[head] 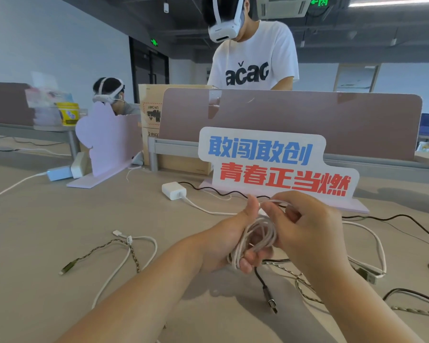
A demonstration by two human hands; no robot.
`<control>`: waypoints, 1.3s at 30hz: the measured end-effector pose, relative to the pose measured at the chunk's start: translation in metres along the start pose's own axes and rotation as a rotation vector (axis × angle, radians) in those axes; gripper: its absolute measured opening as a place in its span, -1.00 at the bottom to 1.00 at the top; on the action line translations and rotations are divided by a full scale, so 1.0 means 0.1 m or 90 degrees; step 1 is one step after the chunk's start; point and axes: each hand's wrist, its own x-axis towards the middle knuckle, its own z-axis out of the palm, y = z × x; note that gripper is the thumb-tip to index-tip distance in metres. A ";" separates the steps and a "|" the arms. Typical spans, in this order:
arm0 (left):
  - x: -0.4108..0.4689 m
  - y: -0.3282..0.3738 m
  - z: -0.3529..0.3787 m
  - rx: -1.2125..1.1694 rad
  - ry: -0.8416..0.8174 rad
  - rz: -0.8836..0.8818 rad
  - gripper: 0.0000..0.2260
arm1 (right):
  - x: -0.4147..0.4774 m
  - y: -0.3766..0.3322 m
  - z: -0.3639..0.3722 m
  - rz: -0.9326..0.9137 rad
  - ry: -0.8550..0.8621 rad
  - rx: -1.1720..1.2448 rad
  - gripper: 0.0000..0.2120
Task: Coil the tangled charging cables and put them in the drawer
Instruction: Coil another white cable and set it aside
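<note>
Above the desk [60,219], the left hand [223,241] grips a white cable coil [260,233], fingers [248,264] curled through its loops, long axis running 12 to 6 o'clock. The right hand [307,229], at 3 o'clock, pinches the free strand [274,201], which appears to lead from the white charger [173,190] at 10 o'clock.

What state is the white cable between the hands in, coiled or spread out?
Mostly coiled: the white cable lies in several loops in the left hand; the right hand pinches a strand at the top.
</note>
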 end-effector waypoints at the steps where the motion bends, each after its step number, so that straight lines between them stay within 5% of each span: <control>1: -0.01 0.01 0.00 -0.001 -0.041 0.014 -0.36 | 0.01 0.00 0.00 0.054 -0.009 0.024 -0.93; 3: -0.02 0.02 0.01 0.070 -0.016 0.059 -0.50 | 0.02 0.01 -0.01 0.133 -0.026 0.087 -0.88; 6: 0.00 0.07 -0.06 0.143 0.215 0.131 -0.57 | 0.03 0.02 -0.02 0.164 -0.032 0.117 -0.82; 10: 0.01 0.14 -0.12 0.065 0.405 0.239 -0.66 | 0.03 0.03 0.00 0.186 -0.104 0.113 -0.80; 19: -0.17 0.33 -0.26 -0.547 0.237 0.511 -0.60 | -0.03 0.26 0.03 0.215 -0.299 0.035 -0.60; 21: -0.23 0.38 -0.40 -0.585 0.260 0.546 -0.59 | -0.07 0.33 0.02 0.230 -0.342 0.006 -0.62; 25: -0.09 0.29 -0.58 -0.469 0.500 0.422 -0.62 | -0.06 0.34 -0.02 0.195 -0.318 0.008 -0.72; 29: 0.02 0.14 -0.58 -0.023 0.732 0.250 -0.61 | -0.03 0.24 -0.05 0.109 -0.261 0.047 -0.88; 34: 0.09 -0.06 -0.43 0.420 0.632 0.093 -0.51 | 0.00 0.09 -0.08 0.038 -0.194 0.091 -0.89; 39: 0.11 -0.11 -0.25 0.448 0.483 0.028 -0.52 | 0.05 -0.03 -0.13 -0.048 -0.198 0.084 -0.72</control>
